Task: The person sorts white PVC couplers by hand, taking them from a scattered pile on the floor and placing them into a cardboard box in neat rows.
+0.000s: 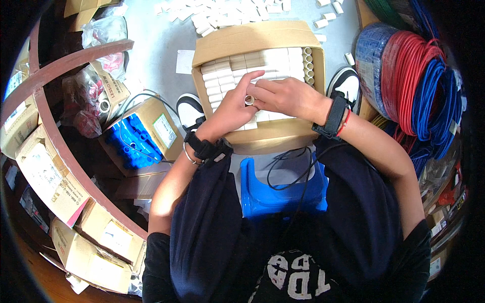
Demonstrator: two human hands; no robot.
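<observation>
An open cardboard box [257, 37] stands on the floor between my feet. Rows of short white plastic pipe couplings [219, 82] fill much of it, mostly lying on their sides. Along its right wall, a column of couplings [308, 61] shows open round ends. Over the box, my left hand [234, 108] holds a white coupling [249, 100] with its open end facing up, one finger stretched out. My right hand [288, 96] meets it from the other side, fingertips pinched at the same coupling. Both hands hide part of the rows below.
Many loose white couplings [227, 17] lie on the grey floor beyond the box. Left are a carton of blue fittings [132, 142] and a brown shelf frame [62, 142]. Red cable coils [401, 79] sit right. A blue stool [284, 197] and black cable [278, 185] are close by me.
</observation>
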